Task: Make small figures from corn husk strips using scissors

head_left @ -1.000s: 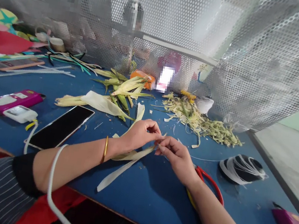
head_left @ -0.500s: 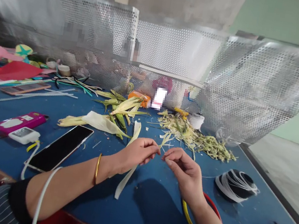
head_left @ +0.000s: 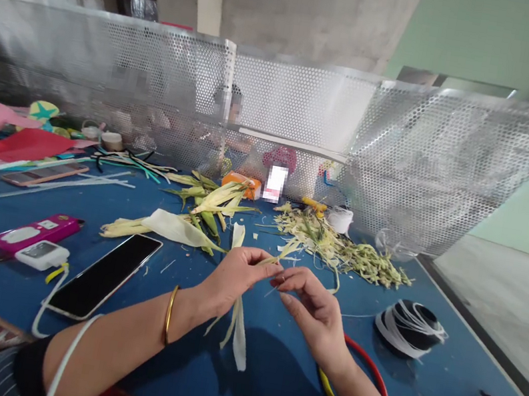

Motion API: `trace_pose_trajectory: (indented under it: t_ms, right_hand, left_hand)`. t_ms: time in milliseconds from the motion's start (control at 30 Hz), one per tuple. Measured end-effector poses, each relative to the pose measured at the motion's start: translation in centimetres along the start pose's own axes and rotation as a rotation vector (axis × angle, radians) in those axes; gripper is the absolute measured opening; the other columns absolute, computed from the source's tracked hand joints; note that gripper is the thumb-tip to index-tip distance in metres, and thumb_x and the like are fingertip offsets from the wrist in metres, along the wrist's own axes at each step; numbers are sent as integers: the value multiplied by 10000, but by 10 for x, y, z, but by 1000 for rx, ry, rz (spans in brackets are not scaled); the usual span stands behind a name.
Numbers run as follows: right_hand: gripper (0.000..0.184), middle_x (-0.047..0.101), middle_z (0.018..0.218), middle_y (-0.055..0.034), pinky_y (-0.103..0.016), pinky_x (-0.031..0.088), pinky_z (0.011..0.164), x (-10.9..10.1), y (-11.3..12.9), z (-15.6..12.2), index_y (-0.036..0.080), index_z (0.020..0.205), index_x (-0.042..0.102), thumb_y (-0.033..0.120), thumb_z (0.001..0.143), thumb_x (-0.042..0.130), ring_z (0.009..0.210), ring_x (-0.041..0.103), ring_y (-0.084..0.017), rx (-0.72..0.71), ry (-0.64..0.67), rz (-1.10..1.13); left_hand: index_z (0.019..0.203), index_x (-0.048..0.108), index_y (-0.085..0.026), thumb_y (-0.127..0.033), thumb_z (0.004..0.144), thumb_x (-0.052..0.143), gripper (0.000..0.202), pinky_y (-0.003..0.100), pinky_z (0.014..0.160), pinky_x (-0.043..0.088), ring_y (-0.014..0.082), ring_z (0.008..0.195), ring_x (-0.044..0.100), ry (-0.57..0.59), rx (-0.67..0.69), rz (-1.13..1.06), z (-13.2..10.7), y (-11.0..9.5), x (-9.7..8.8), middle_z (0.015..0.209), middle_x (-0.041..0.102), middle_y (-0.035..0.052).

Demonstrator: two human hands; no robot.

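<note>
My left hand pinches the top of a pale corn husk strip, whose split ends hang down to the blue table. A gold bangle circles that wrist. My right hand is closed in a pinch on the same husk, fingertips almost touching the left ones. Behind the hands lies a pile of whole husks, and to the right a heap of shredded husk.
A black phone, a pink device and a white charger lie at the left. A spool of white band sits at the right, red and yellow rings under my right wrist. Perforated metal screens fence the table; people sit behind them.
The camera tilted up. The husk strip, first lying across the table, is now lifted and split into narrower strands hanging from my left fingers; my right hand shifted slightly left toward them.
</note>
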State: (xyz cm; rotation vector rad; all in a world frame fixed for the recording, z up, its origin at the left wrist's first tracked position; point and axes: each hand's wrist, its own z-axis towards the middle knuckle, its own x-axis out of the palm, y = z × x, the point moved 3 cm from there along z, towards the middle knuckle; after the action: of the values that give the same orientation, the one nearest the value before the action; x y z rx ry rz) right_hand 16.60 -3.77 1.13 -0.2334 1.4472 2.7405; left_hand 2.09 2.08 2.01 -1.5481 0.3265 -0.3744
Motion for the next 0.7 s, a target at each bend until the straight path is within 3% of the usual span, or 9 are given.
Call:
trace_pose_trajectory:
  t_ms: [133,267,400,533,600,700]
  right_hand:
    - [87,655,969,-67,-363,490,874,3,5,-1,230,848,635,250,911,579,963,622,-214,-16,57,-68]
    - [133,651,959,-62,-330,492,831,3,11,2,226,798,602,250,920,553,918,626,-198,15,183,-213]
    - [65,625,962,-74,-315,487,659,-15,11,-3,232,867,589,264,899,543,743,628,-191,89,248,-702]
    - [114,641,878,-101,-355,455,557,-55,-7,-42,208,913,616,244,834,542,647,642,-255,330,224,-1285]
    - [119,653,857,-101,-359,480,580,-71,-21,-69,208,891,622,233,794,558,693,670,-278,426,260,-1347]
    - [420,659,1023,-106,-334,521,675,-83,-36,-97,233,1164,587,153,759,509,849,692,-258,406,243,-1319]
  left_hand:
    - [644,597,-168,-383,668,755,268,236,463,193,62,488,268,-58,-11,-36,1,-5,1,546,428,-66]
    - [661,637,-171,-370,678,743,226,231,484,254,68,499,320,-134,89,33,3,-18,-7,550,460,-63]
    - [705,684,-172,-368,701,732,202,232,553,344,88,577,431,-283,222,150,7,-27,-27,624,560,-38]
    - [755,710,-175,-357,699,734,192,264,609,424,128,643,534,-372,264,174,12,-27,-49,692,648,-2]
    - [769,718,-171,-333,704,730,175,287,655,459,152,696,577,-389,288,179,12,-27,-55,741,684,22]
    - [771,721,-168,-314,718,722,155,290,653,469,154,698,586,-398,312,194,10,-29,-58,741,694,27]
